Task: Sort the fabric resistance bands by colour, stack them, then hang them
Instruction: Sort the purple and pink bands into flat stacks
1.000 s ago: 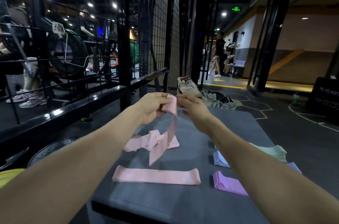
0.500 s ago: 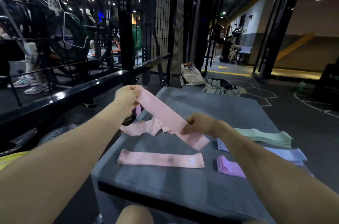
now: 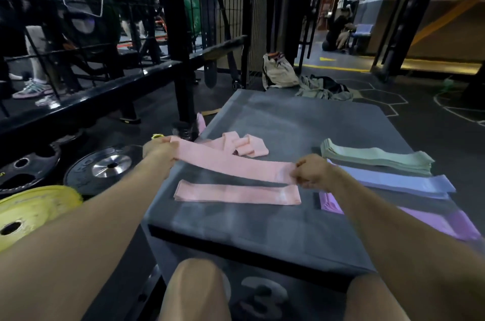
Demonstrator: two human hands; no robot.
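Pinching each end, left hand (image 3: 160, 148) and right hand (image 3: 312, 171) stretch a pink fabric band (image 3: 231, 167) parallel just above the flat pink band (image 3: 236, 194).

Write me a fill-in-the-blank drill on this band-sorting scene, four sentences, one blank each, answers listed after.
1. Both hands, the left hand and the right hand, hold a stretched band of ____ colour.
2. A flat pink band lies on the grey box, ____ the held one as the camera sees it.
3. The farthest sorted stack on the right is ____.
4. The number on the box front is ____.

Missing words: pink; below; green; 3
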